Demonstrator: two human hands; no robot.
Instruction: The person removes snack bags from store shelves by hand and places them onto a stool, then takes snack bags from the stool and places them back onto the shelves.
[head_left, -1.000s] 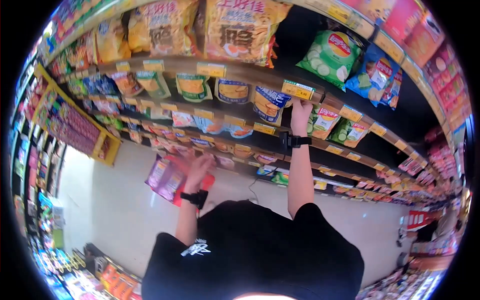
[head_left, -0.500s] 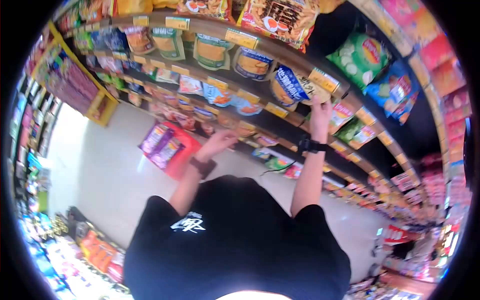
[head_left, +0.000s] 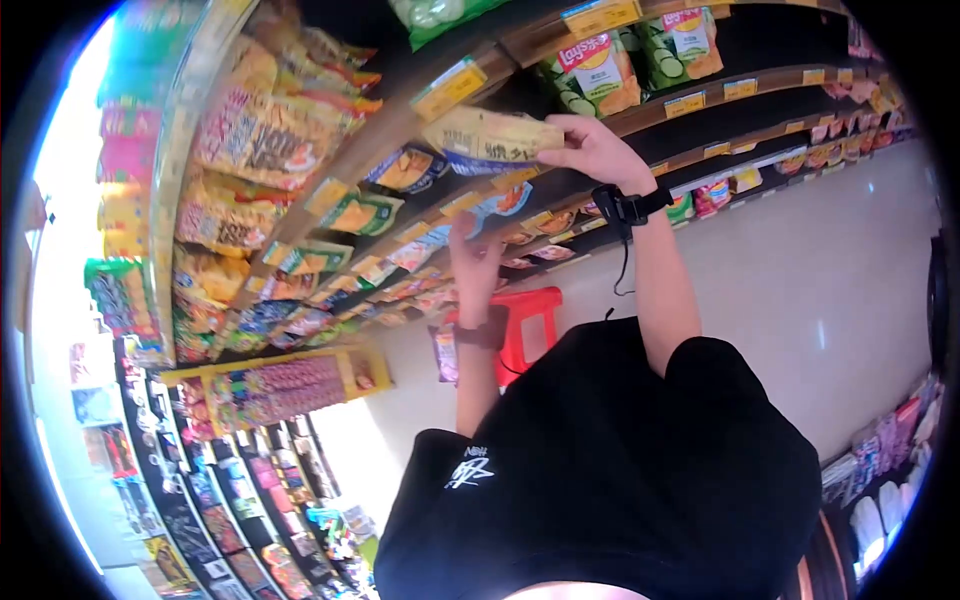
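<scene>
My right hand pinches the right end of a cream-and-blue snack bag with dark printed characters. The bag is tilted at the front of a shelf, just below a yellow price tag. Lower and to the left, my left hand is raised with its fingers apart and nothing in it, slightly blurred. It is near a light blue snack bag on the shelf below. A dark blue pouch and a green pouch stand to the left of the held bag.
Lay's bags stand on the shelf at upper right. Noodle snack bags fill the upper left shelf. A red stool with a purple package beside it stands on the floor. A yellow-framed display is at lower left.
The view has swung round to the right. My right hand has pulled the cream-and-blue bag outward from its row and tilted it. My left hand has risen toward the shelves.
</scene>
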